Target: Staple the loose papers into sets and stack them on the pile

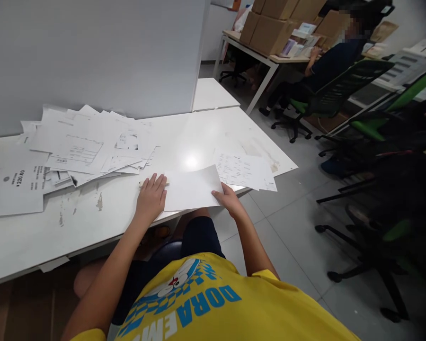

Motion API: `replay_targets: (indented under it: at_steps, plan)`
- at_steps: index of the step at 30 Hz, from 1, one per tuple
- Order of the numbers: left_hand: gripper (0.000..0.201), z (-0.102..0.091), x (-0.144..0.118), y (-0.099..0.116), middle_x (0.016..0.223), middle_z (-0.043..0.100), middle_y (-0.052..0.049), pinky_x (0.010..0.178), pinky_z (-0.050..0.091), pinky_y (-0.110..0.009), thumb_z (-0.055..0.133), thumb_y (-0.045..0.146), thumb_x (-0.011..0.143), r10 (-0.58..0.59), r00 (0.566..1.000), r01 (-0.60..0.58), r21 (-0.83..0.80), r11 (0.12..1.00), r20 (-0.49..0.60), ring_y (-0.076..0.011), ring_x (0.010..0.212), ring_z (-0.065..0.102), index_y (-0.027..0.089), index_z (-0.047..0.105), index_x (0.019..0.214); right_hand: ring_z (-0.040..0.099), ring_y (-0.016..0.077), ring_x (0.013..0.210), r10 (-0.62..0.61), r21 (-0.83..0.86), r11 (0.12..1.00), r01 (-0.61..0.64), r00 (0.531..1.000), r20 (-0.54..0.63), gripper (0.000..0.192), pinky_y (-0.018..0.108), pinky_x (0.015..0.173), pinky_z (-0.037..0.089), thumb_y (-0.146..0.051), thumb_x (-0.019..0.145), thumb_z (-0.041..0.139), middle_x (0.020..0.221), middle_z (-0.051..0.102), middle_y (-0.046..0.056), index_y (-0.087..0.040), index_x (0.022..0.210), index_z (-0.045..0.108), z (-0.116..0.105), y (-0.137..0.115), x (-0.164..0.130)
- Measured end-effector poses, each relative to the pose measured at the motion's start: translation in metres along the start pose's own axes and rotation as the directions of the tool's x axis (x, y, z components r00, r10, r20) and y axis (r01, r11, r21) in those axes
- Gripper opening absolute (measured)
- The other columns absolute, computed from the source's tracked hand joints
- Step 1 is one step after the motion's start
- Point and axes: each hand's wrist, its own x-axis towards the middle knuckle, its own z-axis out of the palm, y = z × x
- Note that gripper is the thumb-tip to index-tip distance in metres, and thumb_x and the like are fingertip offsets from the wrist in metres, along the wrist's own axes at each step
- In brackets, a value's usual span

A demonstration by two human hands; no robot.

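A blank white sheet of paper [192,189] lies near the front edge of the white table [184,135], with its right side lifted a little. My right hand [227,198] grips that side, thumb on top and fingers underneath. At the sheet's left edge, my left hand [152,196] lies flat with its fingers stretched out. A narrow pale strip [167,182] shows on both sides of the left fingers; its kind is hidden. Just beyond my right hand are several printed sheets [243,170], overlapping the table's right edge.
On the left is a loose heap of printed papers [88,139], one marked 220.00 [16,182]. A grey partition [92,52] backs the table. Office chairs [341,90] stand on the right, where a person [335,59] sits at another desk with cardboard boxes [268,33].
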Motion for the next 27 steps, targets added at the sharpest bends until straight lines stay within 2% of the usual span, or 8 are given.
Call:
replay_targets:
  at_steps: [4,8,11,14,16,20,24,27]
  plan:
    - [0.052,0.005,-0.002,-0.002,0.152,0.050,-0.010,0.124,0.027,-0.048,0.031,0.029,0.100,0.020,0.999,-0.018,0.056,0.998,-0.031,-0.0265,0.149,0.035,0.015,0.049,0.147,0.066,0.0312,0.110,-0.069,-0.057,0.996,0.067,0.997,-0.039,0.055,0.046,0.095,0.053,-0.041,0.074,0.063,0.122,0.071,0.010,-0.020,0.124,0.065,0.002,0.001,0.001]
    - [0.053,0.008,-0.006,-0.004,0.154,0.048,-0.009,0.124,0.028,-0.048,0.031,0.032,0.101,0.027,0.997,-0.023,0.055,0.998,-0.075,-0.0260,0.150,0.033,0.016,0.046,0.149,0.067,0.0317,0.107,-0.184,-0.165,0.972,0.165,0.978,-0.103,0.050,0.047,0.094,0.053,-0.041,0.074,0.063,0.117,0.073,0.010,-0.021,0.119,0.068,-0.008,-0.005,0.000]
    - [0.052,0.008,-0.009,-0.006,0.153,0.049,-0.009,0.124,0.029,-0.048,0.029,0.030,0.102,0.038,0.995,-0.036,0.019,0.999,-0.095,-0.0245,0.150,0.034,0.017,0.047,0.148,0.067,0.0303,0.102,-0.288,-0.101,0.958,0.270,0.911,-0.294,0.047,0.047,0.094,0.052,-0.042,0.073,0.064,0.109,0.074,0.011,-0.018,0.112,0.069,-0.013,-0.015,0.010]
    - [0.050,0.007,-0.011,-0.006,0.152,0.051,-0.008,0.124,0.030,-0.048,0.029,0.028,0.101,0.041,0.994,-0.042,-0.011,0.999,-0.102,-0.0239,0.149,0.036,0.018,0.048,0.147,0.067,0.0264,0.102,-0.335,0.080,0.907,0.413,0.824,-0.457,0.048,0.043,0.094,0.053,-0.040,0.073,0.062,0.113,0.072,0.012,-0.015,0.113,0.065,0.004,-0.033,0.034]
    - [0.050,0.007,-0.012,-0.005,0.151,0.051,-0.008,0.124,0.030,-0.048,0.031,0.027,0.101,0.038,0.994,-0.040,-0.018,0.999,-0.103,-0.0243,0.148,0.037,0.018,0.049,0.146,0.066,0.0243,0.101,-0.347,0.148,0.885,0.442,0.837,-0.424,0.045,0.040,0.091,0.054,-0.037,0.073,0.061,0.111,0.071,0.011,-0.015,0.112,0.063,0.034,-0.051,0.056]
    - [0.049,0.006,-0.014,-0.002,0.150,0.053,-0.010,0.123,0.031,-0.050,0.035,0.023,0.099,0.038,0.994,-0.041,-0.037,0.998,-0.102,-0.0261,0.146,0.040,0.016,0.049,0.145,0.065,0.0217,0.090,-0.366,0.233,0.894,0.382,0.924,-0.111,0.036,0.037,0.080,0.057,-0.031,0.075,0.058,0.100,0.070,0.007,-0.016,0.107,0.059,0.124,-0.096,0.097]
    - [0.049,0.005,-0.015,0.000,0.148,0.054,-0.012,0.122,0.033,-0.051,0.040,0.017,0.095,0.041,0.994,-0.046,-0.049,0.998,-0.105,-0.0267,0.145,0.042,0.015,0.051,0.143,0.063,0.0193,0.090,-0.320,0.283,0.920,0.272,0.937,0.139,0.026,0.034,0.080,0.057,-0.022,0.078,0.057,0.102,0.068,0.006,-0.018,0.103,0.055,0.221,-0.138,0.114]
    - [0.044,0.005,-0.016,-0.001,0.142,0.060,-0.012,0.121,0.035,-0.049,0.044,0.015,0.093,0.035,0.994,-0.039,-0.040,0.998,-0.104,-0.0261,0.143,0.045,0.014,0.058,0.135,0.063,0.0177,0.090,-0.268,0.238,0.951,0.199,0.914,0.306,0.023,0.032,0.076,0.058,-0.021,0.080,0.060,0.107,0.066,0.006,-0.019,0.102,0.053,0.273,-0.159,0.112]
